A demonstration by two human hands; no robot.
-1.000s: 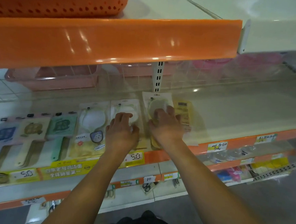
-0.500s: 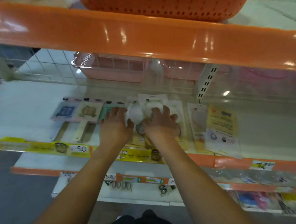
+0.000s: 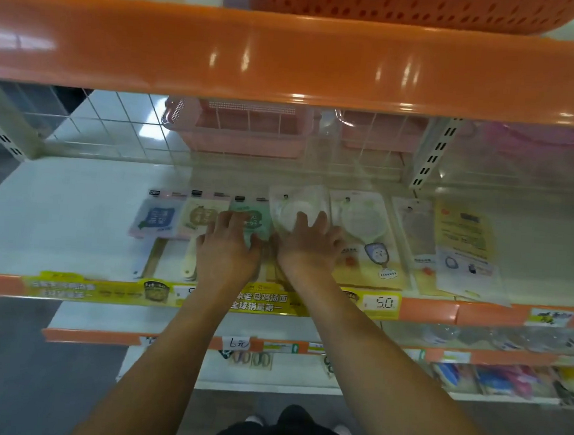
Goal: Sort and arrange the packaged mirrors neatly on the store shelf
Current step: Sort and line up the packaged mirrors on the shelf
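Packaged mirrors lie flat in a row on the white shelf (image 3: 61, 222). From the left: a blue-faced mirror (image 3: 158, 218), a cream one (image 3: 200, 216), a green one (image 3: 256, 220), a clear pack with a round white mirror (image 3: 296, 204), another round-mirror pack (image 3: 362, 236), a grey pack (image 3: 417, 233) and a yellow-card pack (image 3: 465, 250). My left hand (image 3: 229, 250) rests palm down on the green mirror pack. My right hand (image 3: 310, 246) presses flat on the clear round-mirror pack beside it. Both hands' fingers are spread.
An orange shelf lip (image 3: 290, 54) overhangs just above, with an orange perforated basket (image 3: 412, 5) on top. Pink baskets (image 3: 244, 129) stand behind a wire grid at the back. Price strips (image 3: 379, 303) line the front edge. Lower shelves hold small goods (image 3: 505, 382).
My view has shifted right along the shelf. Both hands have slid slightly left over the packs, the left now on the green mirror, the right on the clear round-mirror pack.
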